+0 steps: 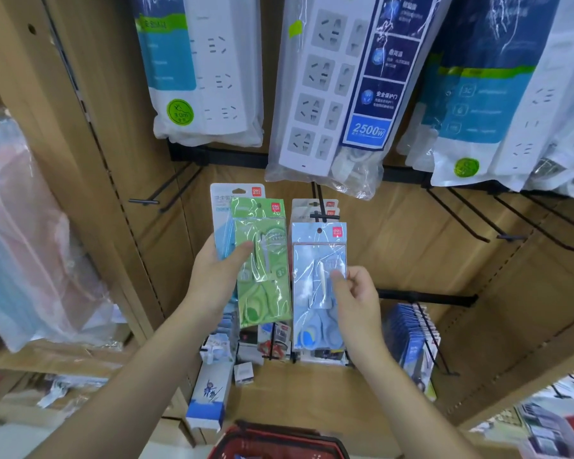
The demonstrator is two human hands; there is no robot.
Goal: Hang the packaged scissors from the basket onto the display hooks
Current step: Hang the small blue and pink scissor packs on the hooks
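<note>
A single wide-angle camera on the person's head faces forward and slightly down at a wooden display wall [395,246], close up. Both forearms enter from the bottom edge, which puts the left hand [212,279] and right hand [355,299] mid-frame. Above the fingers [340,283], packaged power strips [328,94] fill the top. Below them, the red basket [279,442] is cut by the bottom edge. The lens bows the shelf uprights at the sides.
</note>
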